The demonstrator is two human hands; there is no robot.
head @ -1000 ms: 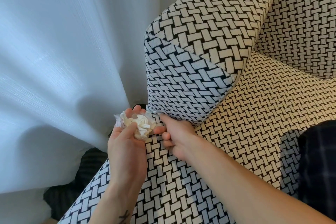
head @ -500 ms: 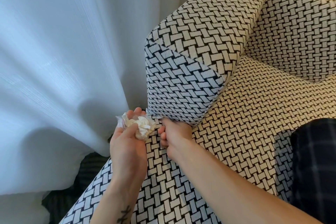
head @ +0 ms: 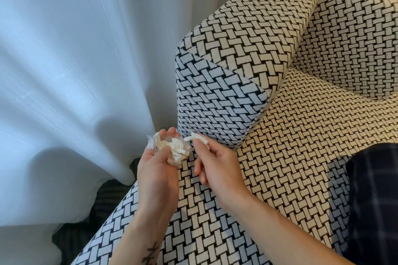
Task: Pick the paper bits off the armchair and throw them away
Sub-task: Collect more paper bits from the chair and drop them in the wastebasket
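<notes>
1. Head view: the armchair (head: 301,135) is upholstered in a nubby fabric with a basket-weave print, cream bricks on black. It looks bluish on the faces turned toward the curtain.
2. The armrest (head: 226,84) is a squared, blocky bolster with a piped seam around its front face. It sits on the flat seat cushion.
3. The left hand (head: 157,174) is palm up just beside the armrest's lower front corner. Its fingers are curled like a cup, and the thumb presses down on a wad of paper bits (head: 175,149).
4. The wad is cream-white, crumpled and soft-edged. A crinkled, translucent scrap shows at its left side.
5. The right hand (head: 217,170) pinches one small paper bit (head: 197,138) between thumb and forefinger. The other fingers are loosely folded below.
6. This bit is white, thin and twisted. It is at the foot of the armrest's front face, just beside the wad; whether it touches the fabric cannot be told.
7. A sheer white curtain (head: 75,71) with fine vertical ribbing hangs in broad, soft folds to the left of the chair.
8. A dark striped floor (head: 107,195) shows below the curtain's hem.
9. A dark checked cloth (head: 374,200) lies over the seat at the right edge.
10. A small dark tattoo (head: 151,254) marks the left forearm.
</notes>
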